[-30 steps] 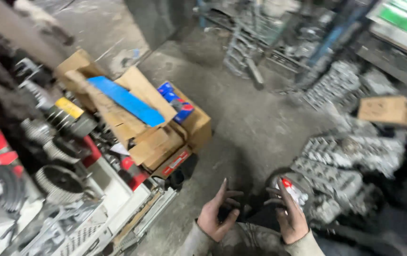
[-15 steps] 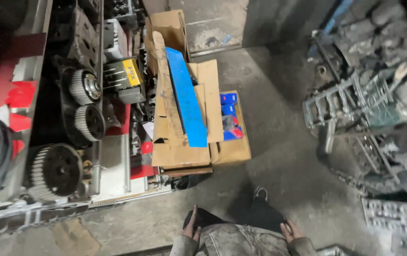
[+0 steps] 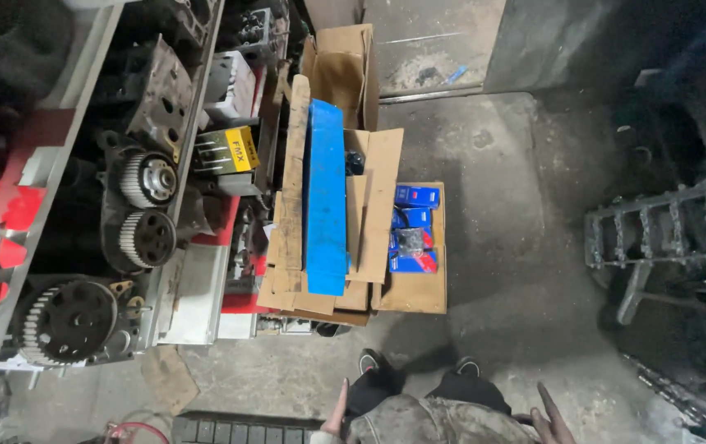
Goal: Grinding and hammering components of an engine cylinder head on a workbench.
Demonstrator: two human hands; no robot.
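Two hands hang empty at the bottom edge: left hand [image 3: 338, 411] and right hand [image 3: 552, 418], fingers loosely extended, holding nothing. Beyond the shoes, untouched on the floor, sits a cardboard box [image 3: 412, 288] of small blue packages [image 3: 415, 220], with a blue panel [image 3: 326, 197] beside.

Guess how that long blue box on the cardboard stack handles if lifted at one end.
The blue box is long and narrow, so it would probably sag or swing. It lies loose on uneven cardboard flaps, so a push likely slides it off. Weight cannot be told.
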